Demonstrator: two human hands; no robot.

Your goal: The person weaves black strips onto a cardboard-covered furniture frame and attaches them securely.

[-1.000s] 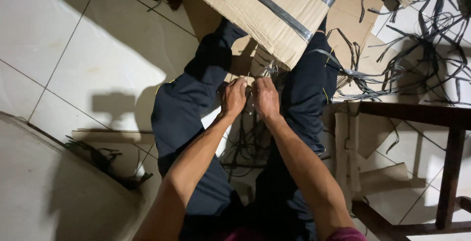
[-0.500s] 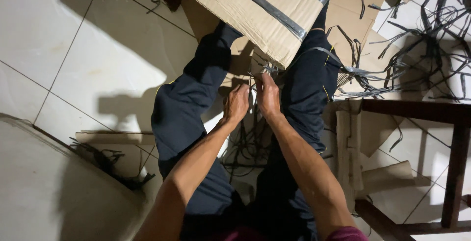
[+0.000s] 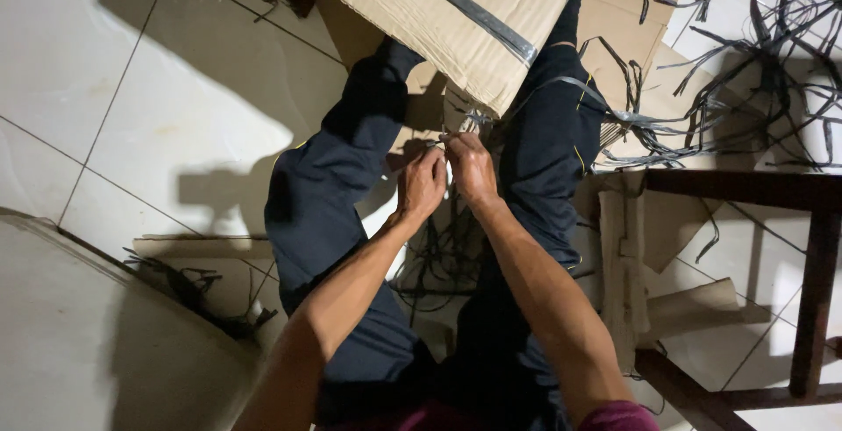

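I sit on a tiled floor with my legs in dark trousers stretched forward. A large cardboard box (image 3: 456,19), banded with grey straps, rests over my shins. My left hand (image 3: 421,184) and my right hand (image 3: 471,168) meet between my knees at the box's near corner. Both pinch a thin grey strap end (image 3: 456,131) that hangs from the box. The fingertips are partly hidden in shadow.
Loose black and grey straps (image 3: 745,63) lie tangled at the upper right, and more lie between my legs. Flat cardboard pieces (image 3: 623,264) lie on the right. A dark wooden chair frame (image 3: 811,247) stands at the right edge. A pale slab (image 3: 79,343) fills the lower left.
Both hands moved slightly up toward the box corner and closed together on the strap end. The view shifted a little.
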